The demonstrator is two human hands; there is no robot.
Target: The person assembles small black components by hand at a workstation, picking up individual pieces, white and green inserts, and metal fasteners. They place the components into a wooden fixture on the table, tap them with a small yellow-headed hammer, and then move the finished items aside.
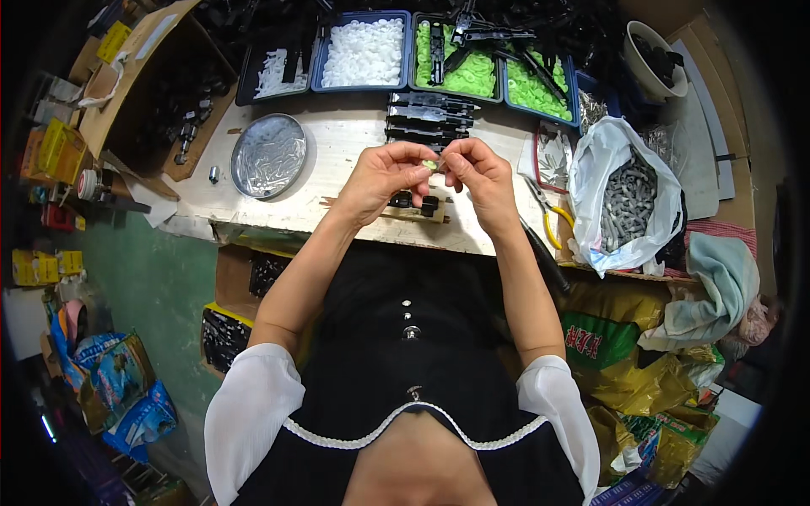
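Observation:
Over the front of the table, my left hand (377, 180) pinches a small light-green plastic piece (429, 165) between thumb and fingertips. Close against it is my right hand (483, 181), its thumb and fingers pressed together on something too small to make out. Below my hands, a black part (413, 203) rests on a small wooden block (422, 217) near the table's front edge. Just beyond my fingers lies a row of long black plastic parts (430, 114), side by side.
Blue bins of white pieces (364, 52) and green pieces (472, 74) line the back. A round metal dish (268, 157) stands left, beside a cardboard box (135, 93). To the right are yellow-handled pliers (557, 221) and a white plastic bag (591, 190) of grey metal parts.

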